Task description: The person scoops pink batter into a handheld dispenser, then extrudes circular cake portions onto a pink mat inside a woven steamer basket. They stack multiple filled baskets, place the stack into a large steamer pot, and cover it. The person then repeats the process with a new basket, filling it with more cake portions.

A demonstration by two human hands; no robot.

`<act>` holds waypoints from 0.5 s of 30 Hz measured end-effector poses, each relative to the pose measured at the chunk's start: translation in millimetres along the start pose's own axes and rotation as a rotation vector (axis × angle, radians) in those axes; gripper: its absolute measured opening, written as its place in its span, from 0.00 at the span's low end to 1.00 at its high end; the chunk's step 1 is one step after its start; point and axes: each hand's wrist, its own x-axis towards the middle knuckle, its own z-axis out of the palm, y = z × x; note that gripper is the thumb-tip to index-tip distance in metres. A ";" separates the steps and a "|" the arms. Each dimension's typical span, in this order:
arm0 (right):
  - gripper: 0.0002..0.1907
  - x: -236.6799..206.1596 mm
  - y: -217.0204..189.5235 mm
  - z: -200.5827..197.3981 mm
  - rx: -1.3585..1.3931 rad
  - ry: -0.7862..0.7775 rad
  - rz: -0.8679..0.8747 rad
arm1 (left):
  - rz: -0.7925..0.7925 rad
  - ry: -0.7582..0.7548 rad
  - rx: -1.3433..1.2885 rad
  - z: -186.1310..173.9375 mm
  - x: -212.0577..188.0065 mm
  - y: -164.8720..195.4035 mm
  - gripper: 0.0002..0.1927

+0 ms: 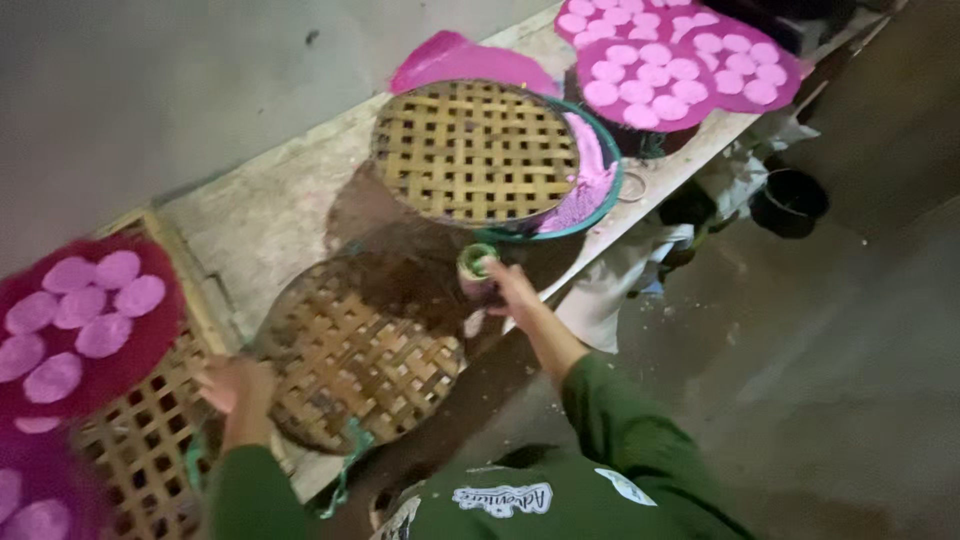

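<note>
Your left hand [232, 385] rests on the 9 o'clock rim of the near woven tray [355, 355]; whether its fingers grip or merely touch is blurred, cannot tell. Your right hand [508, 287] has its fingers wrapped around a small cup [476, 270] at the tray's 1 o'clock, just beside the bench [270, 215] edge. Risk: the cup tips off that edge, or the tray slides toward you under the one-sided hold. The pink discs [85, 320] at 9 o'clock could be knocked.

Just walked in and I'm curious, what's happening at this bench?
A person in green sleeves stands at a long bench. Their left hand grips the edge of a round woven bamboo tray; their right hand holds a small green-rimmed cup. A second tray lies beyond, and pink discs rest on pink cloths.
</note>
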 end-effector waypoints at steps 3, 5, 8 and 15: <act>0.61 14.6 3.9 0.6 -0.172 -0.162 0.035 | 0.069 0.085 -0.531 2.7 -18.1 -14.2 0.37; 0.59 23.3 5.0 20.4 -0.324 -0.222 0.030 | 0.020 -0.043 -0.688 -8.5 -15.2 -23.4 0.29; 0.56 24.6 6.2 34.2 -0.551 -0.301 0.023 | 0.066 0.051 -0.853 -20.5 -39.1 -31.5 0.23; 0.53 59.8 6.3 -57.9 -0.078 -0.529 0.166 | -0.051 0.034 -0.845 -47.6 -37.6 38.0 0.18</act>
